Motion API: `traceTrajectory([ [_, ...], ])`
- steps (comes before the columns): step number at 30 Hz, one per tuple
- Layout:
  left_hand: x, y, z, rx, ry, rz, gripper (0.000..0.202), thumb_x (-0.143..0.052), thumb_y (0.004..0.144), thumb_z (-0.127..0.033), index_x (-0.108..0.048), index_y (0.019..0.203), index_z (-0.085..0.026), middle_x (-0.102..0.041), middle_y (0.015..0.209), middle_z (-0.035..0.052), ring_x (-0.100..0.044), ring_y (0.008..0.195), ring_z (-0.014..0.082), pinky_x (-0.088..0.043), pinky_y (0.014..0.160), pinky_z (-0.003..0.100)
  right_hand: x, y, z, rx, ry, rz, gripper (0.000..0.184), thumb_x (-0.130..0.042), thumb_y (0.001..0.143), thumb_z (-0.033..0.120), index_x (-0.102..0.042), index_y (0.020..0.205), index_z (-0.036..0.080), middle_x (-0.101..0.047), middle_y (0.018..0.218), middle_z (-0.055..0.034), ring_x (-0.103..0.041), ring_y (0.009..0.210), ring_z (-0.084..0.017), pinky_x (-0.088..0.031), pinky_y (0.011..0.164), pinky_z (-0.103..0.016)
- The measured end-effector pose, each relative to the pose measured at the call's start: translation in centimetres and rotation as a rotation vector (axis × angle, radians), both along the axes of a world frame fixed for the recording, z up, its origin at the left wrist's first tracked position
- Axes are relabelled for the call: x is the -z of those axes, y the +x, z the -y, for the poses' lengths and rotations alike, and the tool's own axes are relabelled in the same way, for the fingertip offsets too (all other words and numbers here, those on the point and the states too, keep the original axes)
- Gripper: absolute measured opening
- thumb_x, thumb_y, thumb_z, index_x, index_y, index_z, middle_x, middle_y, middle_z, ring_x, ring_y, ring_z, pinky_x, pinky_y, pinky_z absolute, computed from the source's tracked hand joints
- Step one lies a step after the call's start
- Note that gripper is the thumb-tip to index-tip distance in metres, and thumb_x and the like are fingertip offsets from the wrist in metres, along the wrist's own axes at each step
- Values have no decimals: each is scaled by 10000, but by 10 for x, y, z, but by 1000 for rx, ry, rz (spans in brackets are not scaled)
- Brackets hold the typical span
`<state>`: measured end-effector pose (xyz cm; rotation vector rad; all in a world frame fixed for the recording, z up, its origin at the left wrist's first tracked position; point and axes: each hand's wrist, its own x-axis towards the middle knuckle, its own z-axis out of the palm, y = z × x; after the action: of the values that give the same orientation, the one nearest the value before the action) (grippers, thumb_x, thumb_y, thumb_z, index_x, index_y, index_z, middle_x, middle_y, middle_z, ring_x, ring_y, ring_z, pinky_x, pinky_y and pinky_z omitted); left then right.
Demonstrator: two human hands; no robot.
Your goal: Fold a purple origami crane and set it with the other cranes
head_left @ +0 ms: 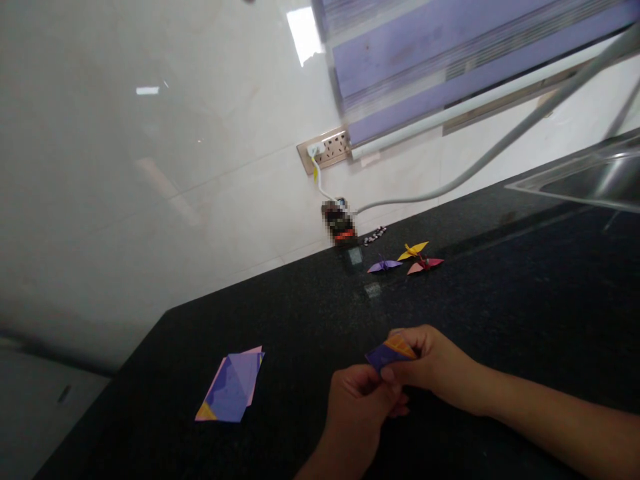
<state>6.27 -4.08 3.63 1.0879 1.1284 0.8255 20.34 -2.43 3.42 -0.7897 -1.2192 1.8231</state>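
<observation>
A small folded piece of origami paper (pixel 384 355), purple with an orange patterned part, is held between my two hands above the dark counter. My left hand (pixel 357 407) pinches its lower edge, with the fingers curled and partly hidden. My right hand (pixel 433 363) grips the right side, the thumb lying along the paper's lower edge and the fingers behind it. To the left lies a loose stack of origami sheets (pixel 233 388), purple on top with pink and yellow edges showing. Beyond my hands sit a purple paper crane (pixel 385 265), a yellow paper crane (pixel 413 251) and a red paper crane (pixel 425 265).
The black counter (pixel 290 320) meets a pale tiled wall (pixel 225 167). Against the wall stands a blurred dark object (pixel 340 223) beside a beaded strand (pixel 375 235). A power socket (pixel 325 150) holds a plug and cord. At right is a sink edge (pixel 565 190); a grey hose (pixel 480 167) runs above.
</observation>
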Motion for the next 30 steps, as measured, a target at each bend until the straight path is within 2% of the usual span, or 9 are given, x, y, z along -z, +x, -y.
traceTrajectory([
  [2,-1,1,1,1,-5,-16,169,-621,666,-235,-635,600,-81,-600,519,38,-534,468,100,-429,498,222,0,3,-1,34,39,34,146,-619,685,246,-550,623,133,-512,528,34,-469,457,-83,-390,460,-215],
  [7,-4,2,0,0,-23,-35,200,-613,666,-246,-618,552,-82,-595,499,42,-522,455,99,-415,498,224,-4,12,-8,259,175,247,220,-580,730,301,-607,616,114,-491,592,23,-408,501,-61,-305,452,-187],
  [10,-2,1,-1,-1,-25,-42,175,-632,645,-253,-629,597,-85,-593,520,35,-516,476,101,-404,515,228,-4,15,-10,237,220,274,259,-546,754,325,-595,603,120,-471,583,27,-393,497,-61,-296,450,-189],
  [14,0,-3,-4,15,49,-49,185,-630,652,-278,-625,595,-103,-543,495,-1,-451,461,77,-333,474,198,-5,15,-9,133,290,326,251,-556,745,313,-619,596,121,-490,605,11,-443,540,-79,-334,483,-195],
  [17,-3,-6,-5,12,85,-70,239,-625,659,-310,-617,538,-103,-516,457,-2,-429,444,76,-313,453,197,-6,11,-7,74,212,286,216,-578,721,332,-622,670,126,-527,595,10,-472,531,-85,-350,475,-192],
  [19,-6,-6,-5,-53,90,-55,249,-615,667,-330,-632,554,-108,-530,466,5,-442,450,84,-342,467,205,-6,7,-5,58,135,243,204,-618,682,334,-597,715,134,-553,576,18,-479,490,-79,-342,442,-183],
  [25,-4,-6,-5,-131,86,14,242,-624,662,-339,-667,634,-103,-596,531,33,-486,487,99,-380,498,215,-5,2,-3,126,117,316,200,-606,687,278,-510,552,166,-496,452,60,-407,387,-52,-258,374,-171],
  [28,0,-5,-6,-131,85,40,322,-577,694,-397,-656,612,-96,-589,510,39,-488,471,105,-377,487,221,-4,3,-4,126,118,353,218,-598,691,280,-493,538,166,-465,435,66,-364,371,-45,-225,363,-172],
  [30,1,-6,-7,-126,60,73,446,-467,746,-476,-650,606,-94,-592,513,53,-498,462,113,-383,487,232,-3,5,-5,119,114,375,229,-595,691,299,-483,545,163,-455,437,65,-348,372,-44,-217,361,-172],
])
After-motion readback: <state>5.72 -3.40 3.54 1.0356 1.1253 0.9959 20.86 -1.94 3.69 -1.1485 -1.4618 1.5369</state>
